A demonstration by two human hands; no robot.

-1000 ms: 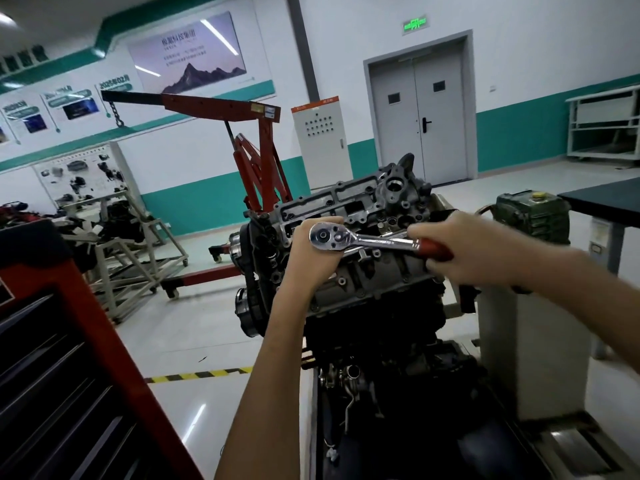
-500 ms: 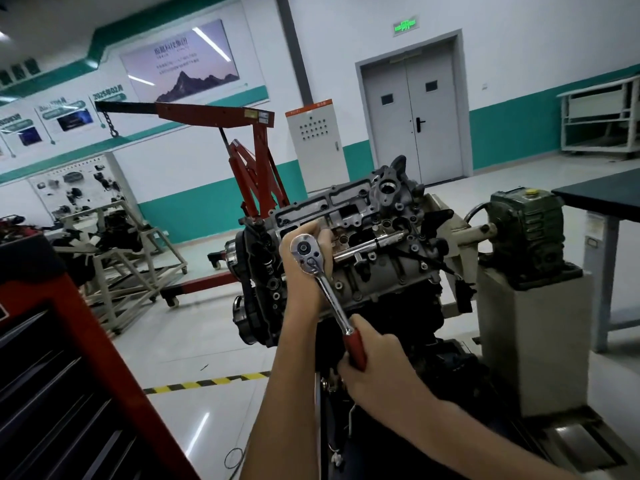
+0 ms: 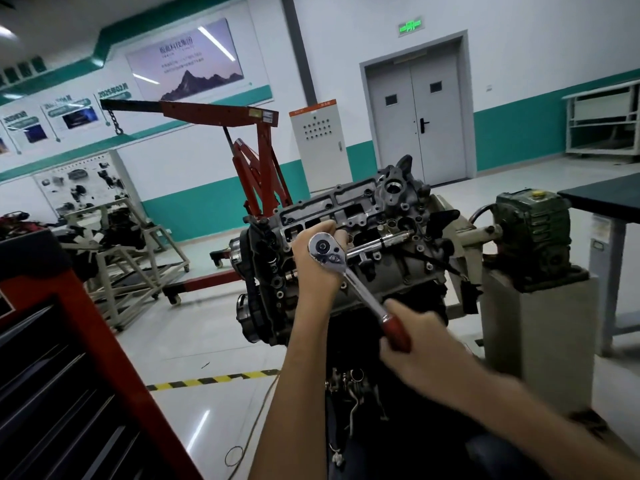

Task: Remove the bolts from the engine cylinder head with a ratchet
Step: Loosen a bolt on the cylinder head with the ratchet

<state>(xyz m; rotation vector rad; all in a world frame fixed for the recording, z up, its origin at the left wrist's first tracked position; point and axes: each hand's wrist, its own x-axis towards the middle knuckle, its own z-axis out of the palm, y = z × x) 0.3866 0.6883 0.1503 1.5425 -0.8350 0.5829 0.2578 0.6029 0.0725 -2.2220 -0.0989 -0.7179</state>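
Observation:
A grey engine cylinder head (image 3: pixel 388 268) sits tilted on a stand in the middle of the head view. A chrome ratchet (image 3: pixel 346 275) with a red grip has its round head against the cylinder head's left part, and its handle slants down to the right. My left hand (image 3: pixel 313 268) is curled behind the ratchet head and steadies it. My right hand (image 3: pixel 415 344) grips the red handle lower right. The bolt under the ratchet head is hidden. Several bolts and holes show on the head's top face.
A red tool cabinet (image 3: pixel 69 358) stands at the lower left. A red engine crane (image 3: pixel 256 168) is behind the engine. A green gearbox (image 3: pixel 533 233) on a grey pedestal (image 3: pixel 540 341) is at the right, next to a dark table (image 3: pixel 606 199). Another engine stand (image 3: pixel 131 258) is far left.
My right hand swung the ratchet handle from pointing right, down to nearly straight down, and now back up a little to the lower right. My left hand stayed on the ratchet head.

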